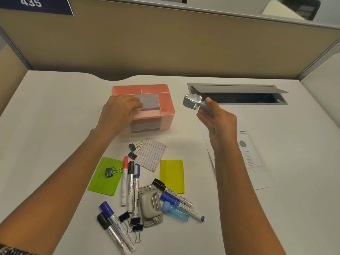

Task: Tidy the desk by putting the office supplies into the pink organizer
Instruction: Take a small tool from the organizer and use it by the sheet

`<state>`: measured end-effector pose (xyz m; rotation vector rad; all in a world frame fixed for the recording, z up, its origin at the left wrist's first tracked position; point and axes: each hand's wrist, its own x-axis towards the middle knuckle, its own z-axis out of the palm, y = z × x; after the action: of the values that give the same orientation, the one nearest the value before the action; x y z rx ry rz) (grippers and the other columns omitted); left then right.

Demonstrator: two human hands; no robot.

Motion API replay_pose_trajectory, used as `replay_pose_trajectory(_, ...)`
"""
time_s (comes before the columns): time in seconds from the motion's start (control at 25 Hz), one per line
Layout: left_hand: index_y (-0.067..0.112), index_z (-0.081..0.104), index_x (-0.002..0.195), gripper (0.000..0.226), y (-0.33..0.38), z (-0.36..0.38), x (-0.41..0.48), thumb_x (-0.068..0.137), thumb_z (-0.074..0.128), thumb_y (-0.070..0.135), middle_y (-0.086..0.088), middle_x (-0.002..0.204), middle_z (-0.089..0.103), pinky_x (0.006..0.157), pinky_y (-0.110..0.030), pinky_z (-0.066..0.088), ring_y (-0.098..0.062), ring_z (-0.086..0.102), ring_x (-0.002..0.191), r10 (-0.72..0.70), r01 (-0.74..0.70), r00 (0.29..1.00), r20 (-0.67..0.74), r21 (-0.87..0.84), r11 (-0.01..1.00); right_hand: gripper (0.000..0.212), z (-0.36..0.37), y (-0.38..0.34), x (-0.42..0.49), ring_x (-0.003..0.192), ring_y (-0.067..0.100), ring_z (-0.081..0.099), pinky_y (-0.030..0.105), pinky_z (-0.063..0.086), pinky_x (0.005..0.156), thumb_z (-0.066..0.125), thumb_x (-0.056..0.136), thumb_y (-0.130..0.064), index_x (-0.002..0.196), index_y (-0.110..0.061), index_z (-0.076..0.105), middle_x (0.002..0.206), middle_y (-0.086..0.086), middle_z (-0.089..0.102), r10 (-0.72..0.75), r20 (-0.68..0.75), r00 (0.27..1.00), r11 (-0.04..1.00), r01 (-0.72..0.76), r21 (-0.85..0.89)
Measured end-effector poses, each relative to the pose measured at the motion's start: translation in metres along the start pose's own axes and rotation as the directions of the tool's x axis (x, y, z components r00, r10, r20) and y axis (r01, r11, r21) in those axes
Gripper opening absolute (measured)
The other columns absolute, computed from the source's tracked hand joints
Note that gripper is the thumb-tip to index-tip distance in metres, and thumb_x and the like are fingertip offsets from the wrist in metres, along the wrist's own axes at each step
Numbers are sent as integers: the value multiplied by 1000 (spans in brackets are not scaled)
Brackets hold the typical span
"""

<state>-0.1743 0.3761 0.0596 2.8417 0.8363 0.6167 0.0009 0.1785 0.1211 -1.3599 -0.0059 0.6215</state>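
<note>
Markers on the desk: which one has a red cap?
The red-capped marker, leftmost of the three lying side by side, right next to the green note. Every other marker has a black or blue cap.

On white desk top (55, 107), centre-rear: pink plastic organizer box (166, 109). At its middle compartment: grey square note pad (150, 101), left hand (119, 112) gripping near edge. Right of box, above desk: right hand (219, 122) w/ grey metal-headed tool (192, 102). Behind: grey recessed cable hatch (237, 93). Before box: white-barrelled marker pens (135, 190), grey hole punch (150, 207) amid them; green paper sheet (103, 181) to left, yellow paper sheet (172, 176) to right.
</note>
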Motion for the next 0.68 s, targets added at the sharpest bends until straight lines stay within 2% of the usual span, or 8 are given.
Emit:
replay_pose_trajectory(0.12, 12, 70, 106, 20, 5, 1, 0, 89, 61, 16, -9, 114, 68, 93, -44, 43, -29, 62, 105, -15, 15, 1000, -9, 17, 1000, 35, -19, -5, -1, 87, 20, 73, 24, 57, 63, 70, 86, -23, 113, -1, 66, 101, 12, 72, 16, -25, 1000, 1000, -17, -16)
replay_pose_trajectory(0.2, 11, 67, 111, 24, 14, 3, -1, 89, 61, 17, -10, 118, 66, 97, -46, 42, -31, 60, 109, -35, 35, 999, -27, 19, 999, 35, -36, -11, -3, 87, 15, 73, 24, 49, 55, 68, 87, -30, 113, -7, 67, 101, 6, 73, 19, -61, 998, 993, -26, -111)
replay_pose_trajectory(0.28, 12, 64, 116, 29, 32, 6, -3, 89, 61, 20, -9, 121, 64, 101, -48, 40, -31, 57, 113, -34, 34, 998, -55, -13, 999, 32, -56, -16, -3, 82, 10, 73, 19, 42, 53, 67, 87, -35, 110, -13, 69, 98, 0, 74, -18, -117, 993, 977, -8, -212)
replay_pose_trajectory(0.36, 14, 63, 118, 30, 60, 14, -5, 90, 59, 24, -6, 123, 63, 103, -48, 39, -27, 56, 116, 15, -19, 998, -55, -74, 997, 30, -81, -21, -2, 80, 10, 72, 16, 48, 56, 67, 87, -34, 108, -14, 70, 93, -2, 74, -73, -143, 987, 971, 37, -236)
replay_pose_trajectory(0.48, 18, 65, 115, 28, 111, 34, -9, 90, 59, 28, -1, 121, 64, 100, -45, 41, -21, 58, 113, 134, -135, 991, -17, -160, 978, 32, -130, -25, 2, 83, 13, 72, 16, 56, 68, 69, 87, -27, 110, -4, 69, 98, 6, 74, -120, -129, 984, 970, 88, -226)
replay_pose_trajectory(0.6, 20, 68, 111, 28, 163, 68, -17, 85, 65, 31, 2, 119, 66, 96, -40, 41, -21, 60, 110, 203, -174, 971, 123, -213, 961, 34, -183, -25, 3, 83, 16, 70, 24, 58, 79, 71, 85, -20, 111, 2, 68, 104, 12, 72, -124, -181, 976, 975, 86, -205)
replay_pose_trajectory(0.68, 19, 68, 112, 34, 191, 91, -26, 83, 65, 37, 2, 120, 65, 96, -38, 40, -22, 60, 111, 228, -171, 948, 224, -246, 954, 33, -213, -23, 0, 84, 19, 69, 26, 58, 80, 72, 84, -17, 111, 2, 68, 107, 14, 70, -120, -221, 968, 976, 74, -206)
